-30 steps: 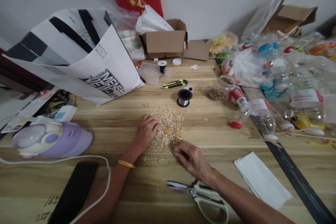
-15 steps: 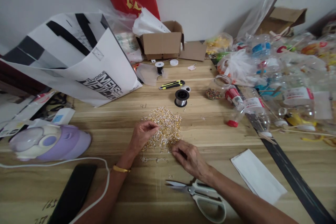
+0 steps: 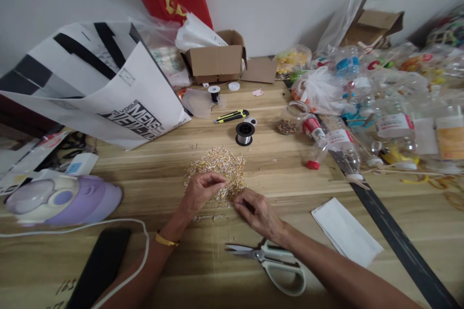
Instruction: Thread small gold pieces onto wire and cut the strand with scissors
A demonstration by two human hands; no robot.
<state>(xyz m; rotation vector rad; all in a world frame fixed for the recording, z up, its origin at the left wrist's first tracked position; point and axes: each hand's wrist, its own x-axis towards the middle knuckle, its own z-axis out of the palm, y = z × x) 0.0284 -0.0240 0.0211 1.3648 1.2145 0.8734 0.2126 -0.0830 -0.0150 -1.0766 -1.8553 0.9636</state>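
Observation:
A pile of tiny gold and silver jewellery pieces (image 3: 220, 159) lies on the wooden table in front of me. My left hand (image 3: 203, 189) is over the pile's near left part, thumb and fingertips pinched together. At the pile's near right edge, my right hand (image 3: 260, 211) has its fingers curled in a pinch. Whatever either hand holds is too small to make out. A short piece of chain (image 3: 209, 217) lies just below the pile, between the wrists. Scissors (image 3: 266, 258) with pale handles rest partly beneath my right forearm, blades slightly apart.
Behind the pile are a spool of thin wire (image 3: 244, 134) and a utility knife (image 3: 231, 116). Plastic bottles (image 3: 342, 149) crowd the right side. A folded white paper (image 3: 346, 231) lies right; a dark phone (image 3: 103, 265) and a white cable (image 3: 145, 251) lie left.
My left hand has moved right across the pile, closer to my right hand. My right hand stays at the pile's edge. The whole view has shifted slightly.

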